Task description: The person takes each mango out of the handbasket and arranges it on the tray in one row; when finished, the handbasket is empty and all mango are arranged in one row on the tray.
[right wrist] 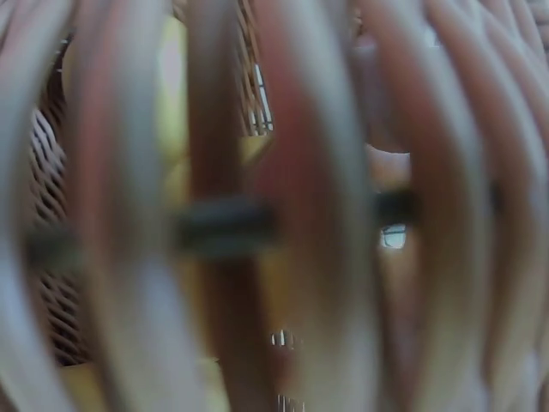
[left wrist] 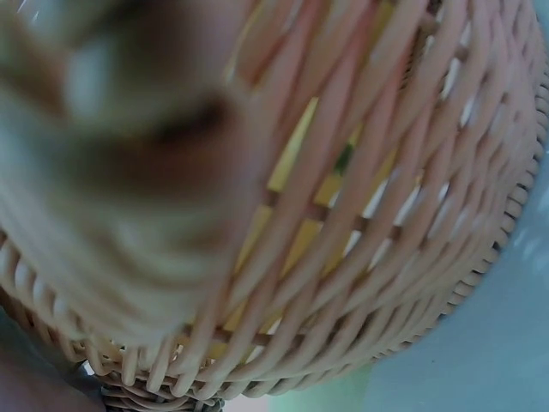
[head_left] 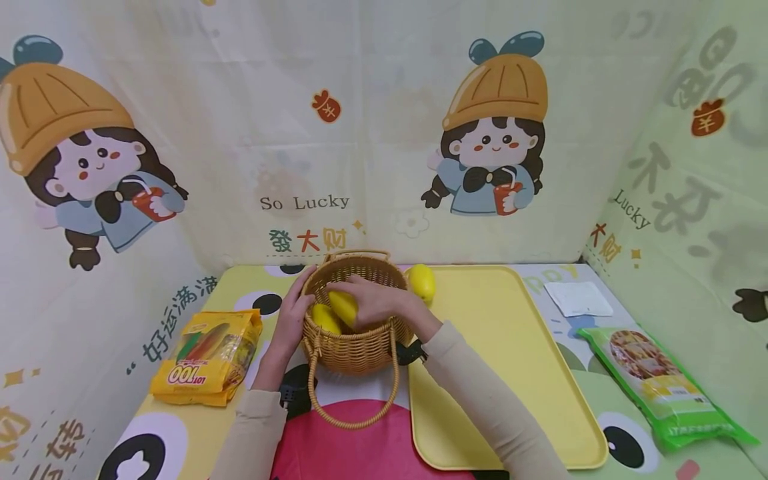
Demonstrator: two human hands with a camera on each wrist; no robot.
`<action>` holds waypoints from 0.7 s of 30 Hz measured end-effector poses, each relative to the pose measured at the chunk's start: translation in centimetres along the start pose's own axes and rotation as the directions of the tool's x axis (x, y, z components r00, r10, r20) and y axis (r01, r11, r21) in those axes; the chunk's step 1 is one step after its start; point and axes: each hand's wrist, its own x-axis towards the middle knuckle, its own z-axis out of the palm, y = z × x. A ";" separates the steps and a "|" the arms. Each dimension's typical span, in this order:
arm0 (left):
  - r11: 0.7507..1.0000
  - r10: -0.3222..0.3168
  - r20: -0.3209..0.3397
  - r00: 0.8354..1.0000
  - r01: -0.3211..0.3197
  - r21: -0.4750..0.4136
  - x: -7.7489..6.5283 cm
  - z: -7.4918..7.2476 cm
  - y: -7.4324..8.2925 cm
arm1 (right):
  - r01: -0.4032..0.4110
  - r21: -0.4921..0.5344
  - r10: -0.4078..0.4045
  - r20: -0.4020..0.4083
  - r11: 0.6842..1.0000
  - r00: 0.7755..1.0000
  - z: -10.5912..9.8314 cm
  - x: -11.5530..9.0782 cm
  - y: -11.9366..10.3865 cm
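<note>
A woven wicker basket (head_left: 354, 351) stands mid-table, its front handle hanging down toward me. My left hand (head_left: 292, 313) holds the basket's left side at the rim. Inside the basket, my right hand (head_left: 373, 301) grips a smooth yellow fruit (head_left: 343, 307), its fingertips partly hidden. Another yellow fruit (head_left: 326, 319) lies beside it in the basket. Through the weave, the left wrist view gives glimpses of yellow fruit (left wrist: 296, 154). In the right wrist view, blurred wicker strands (right wrist: 326, 215) cover most of the inside.
A yellow tray (head_left: 480, 347) lies right of the basket, with a yellow fruit (head_left: 422, 283) at its back left corner. An orange-yellow snack bag (head_left: 207, 358) is on the left. At right are a green food packet (head_left: 666, 387) and a white packet (head_left: 578, 299).
</note>
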 end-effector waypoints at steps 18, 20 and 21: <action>1.000 0.007 0.000 1.000 -0.007 0.002 0.1 0.1 -0.2 | -0.037 0.170 0.096 -0.355 0.985 0.930 -0.3 0.0 0.8; 1.000 0.008 0.000 1.000 -0.008 0.001 0.1 0.1 -0.1 | -0.035 0.200 0.112 -0.385 0.979 0.916 -0.3 -0.1 0.8; 1.000 0.008 0.001 1.000 -0.008 0.003 0.1 0.2 -0.1 | -0.037 0.216 0.123 -0.402 0.976 0.907 -0.4 -0.1 0.8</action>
